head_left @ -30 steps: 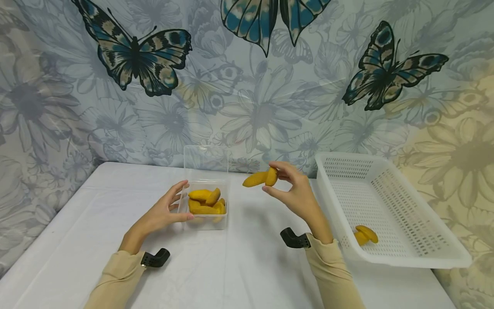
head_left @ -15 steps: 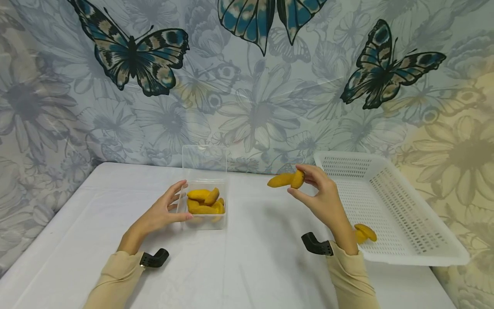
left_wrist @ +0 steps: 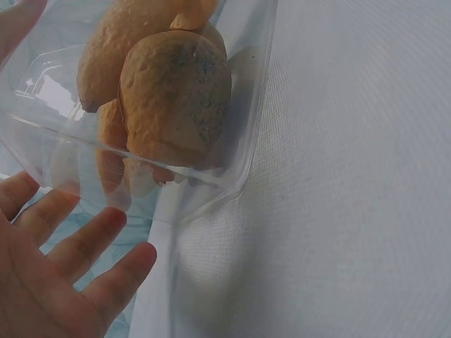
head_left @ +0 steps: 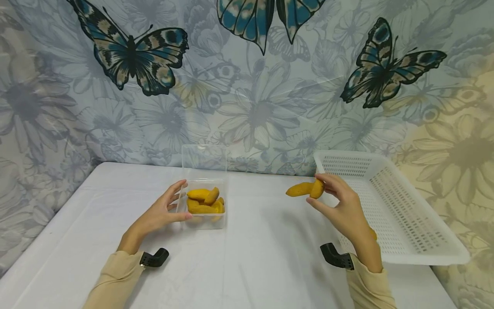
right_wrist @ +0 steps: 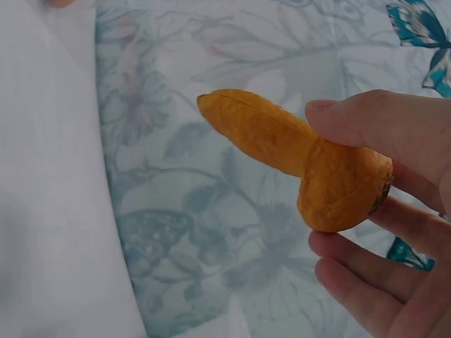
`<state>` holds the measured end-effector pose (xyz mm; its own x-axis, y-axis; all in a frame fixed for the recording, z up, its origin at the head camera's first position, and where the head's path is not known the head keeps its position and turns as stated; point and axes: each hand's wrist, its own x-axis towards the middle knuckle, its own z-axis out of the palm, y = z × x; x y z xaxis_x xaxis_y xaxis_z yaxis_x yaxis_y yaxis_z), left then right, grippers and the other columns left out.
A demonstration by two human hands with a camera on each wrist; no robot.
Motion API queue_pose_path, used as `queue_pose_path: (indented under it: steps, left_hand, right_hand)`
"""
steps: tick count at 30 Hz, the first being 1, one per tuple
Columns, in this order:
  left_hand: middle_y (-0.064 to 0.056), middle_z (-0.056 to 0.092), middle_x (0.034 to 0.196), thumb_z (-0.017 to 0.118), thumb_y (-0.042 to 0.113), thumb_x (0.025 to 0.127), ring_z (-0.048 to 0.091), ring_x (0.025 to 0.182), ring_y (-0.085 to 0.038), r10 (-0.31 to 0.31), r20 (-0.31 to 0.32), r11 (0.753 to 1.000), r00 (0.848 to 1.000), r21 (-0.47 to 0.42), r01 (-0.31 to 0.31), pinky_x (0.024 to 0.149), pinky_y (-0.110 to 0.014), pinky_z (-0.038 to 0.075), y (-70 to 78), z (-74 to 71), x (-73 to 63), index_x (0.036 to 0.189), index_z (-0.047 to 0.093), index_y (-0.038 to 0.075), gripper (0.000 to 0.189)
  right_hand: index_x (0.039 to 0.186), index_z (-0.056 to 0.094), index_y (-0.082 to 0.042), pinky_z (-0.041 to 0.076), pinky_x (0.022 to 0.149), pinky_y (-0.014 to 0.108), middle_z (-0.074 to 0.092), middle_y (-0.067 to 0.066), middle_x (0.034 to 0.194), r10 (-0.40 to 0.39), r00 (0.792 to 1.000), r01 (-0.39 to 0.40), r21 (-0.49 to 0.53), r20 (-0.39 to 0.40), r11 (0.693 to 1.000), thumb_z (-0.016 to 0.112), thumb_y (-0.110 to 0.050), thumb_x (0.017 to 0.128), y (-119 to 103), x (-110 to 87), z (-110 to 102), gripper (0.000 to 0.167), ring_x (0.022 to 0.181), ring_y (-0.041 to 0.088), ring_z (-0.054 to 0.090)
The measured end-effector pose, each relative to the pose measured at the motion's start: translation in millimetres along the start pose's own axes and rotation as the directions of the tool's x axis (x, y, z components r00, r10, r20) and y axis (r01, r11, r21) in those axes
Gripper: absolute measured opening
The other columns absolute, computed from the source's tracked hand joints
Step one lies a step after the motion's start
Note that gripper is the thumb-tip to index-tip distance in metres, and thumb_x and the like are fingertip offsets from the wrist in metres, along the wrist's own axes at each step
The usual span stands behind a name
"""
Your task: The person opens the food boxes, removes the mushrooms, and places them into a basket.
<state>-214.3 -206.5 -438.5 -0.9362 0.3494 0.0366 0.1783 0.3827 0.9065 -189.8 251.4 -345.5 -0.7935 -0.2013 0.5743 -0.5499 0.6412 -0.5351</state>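
In the head view my right hand (head_left: 341, 204) pinches a yellow banana-shaped piece with a rounded lobe (head_left: 301, 189) between thumb and fingertips, above the table by the basket. The right wrist view shows the same piece (right_wrist: 261, 130) with its tapered end pointing away from my fingers. Spread, fairly straight fingers of my left hand (head_left: 156, 214) lie along the left side of a clear plastic box (head_left: 210, 221), the thumb at its near corner. Several similar yellow pieces (head_left: 202, 209) lie inside the box, seen close up in the left wrist view. Its clear lid (head_left: 204, 159) stands up behind.
A white perforated basket (head_left: 409, 259) stands at the right of the white-covered table (head_left: 247, 257). One yellow piece (head_left: 373, 234) in it is mostly hidden behind my right wrist. A butterfly-patterned cloth (head_left: 262, 98) hangs behind the table.
My right hand has moved right, away from the box and in front of the basket's left side, carrying the yellow piece. The left hand and the box have stayed in place.
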Motion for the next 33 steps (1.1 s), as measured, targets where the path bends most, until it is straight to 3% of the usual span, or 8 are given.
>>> queue_pose_path:
  steps: [8,16,19,25,31,33]
  left_hand:
    - [-0.016,0.012,0.166,0.077,0.025,0.087,0.016,0.148,-0.053,0.005,0.004,1.0,1.0,-0.005,-0.005,0.117,-0.069,0.022,1.0,1.2,1.7,0.16,0.013,0.022,0.097]
    - [-0.016,0.013,0.166,0.076,0.024,0.088,0.018,0.147,-0.054,0.008,-0.003,1.0,1.0,0.012,-0.008,0.115,-0.07,0.024,-0.3,1.0,1.3,0.16,0.013,0.023,0.096]
    - [-0.017,0.012,0.166,0.076,0.023,0.088,0.018,0.147,-0.054,0.014,-0.001,1.0,1.0,0.009,-0.014,0.116,-0.07,0.023,-0.5,0.9,1.3,0.16,0.012,0.022,0.096]
    - [-0.017,0.012,0.166,0.076,0.023,0.089,0.018,0.147,-0.054,0.016,0.005,1.0,1.0,0.006,-0.016,0.115,-0.07,0.023,-1.5,0.6,1.8,0.16,0.012,0.023,0.095]
    - [-0.016,0.012,0.166,0.076,0.024,0.088,0.017,0.147,-0.054,0.012,0.006,1.0,1.0,0.008,-0.012,0.115,-0.071,0.023,-1.7,0.1,1.7,0.16,0.012,0.024,0.096]
    - [-0.017,0.012,0.166,0.076,0.025,0.088,0.017,0.147,-0.054,0.011,0.006,1.0,1.0,0.007,-0.011,0.115,-0.071,0.023,-1.1,0.4,1.4,0.16,0.012,0.024,0.096]
  right_hand:
    - [0.131,0.06,0.001,0.041,0.095,-0.001,0.061,0.014,0.124,0.014,1.0,-0.015,-0.045,-0.023,0.999,0.083,0.009,0.071,5.7,-18.9,-20.9,0.065,0.109,-0.016,0.05]
    - [0.131,0.06,0.001,0.043,0.094,0.0,0.053,-0.022,0.122,0.028,0.997,-0.032,-0.051,-0.07,0.998,0.082,0.015,0.067,19.1,-30.4,-37.1,0.069,0.106,-0.016,0.053]
    - [0.13,0.06,0.002,0.042,0.093,-0.001,0.05,-0.028,0.123,0.054,0.995,-0.058,-0.059,-0.081,0.997,0.082,0.015,0.069,22.2,-32.6,-43.1,0.067,0.105,-0.017,0.053]
    - [0.131,0.058,0.004,0.042,0.093,-0.002,0.051,-0.023,0.125,0.126,0.988,-0.133,-0.073,-0.093,0.988,0.081,0.01,0.074,28.0,-38.9,-53.6,0.062,0.105,-0.019,0.052]
    - [0.135,0.055,0.002,0.039,0.091,-0.005,0.056,-0.007,0.127,0.198,0.977,-0.206,-0.11,-0.085,0.972,0.08,-0.001,0.08,34.0,-45.4,-65.1,0.06,0.104,-0.024,0.048]
    - [0.136,0.054,0.002,0.038,0.09,-0.006,0.055,-0.01,0.128,0.204,0.974,-0.215,-0.123,-0.093,0.969,0.08,-0.003,0.081,38.1,-47.8,-70.2,0.061,0.103,-0.026,0.046]
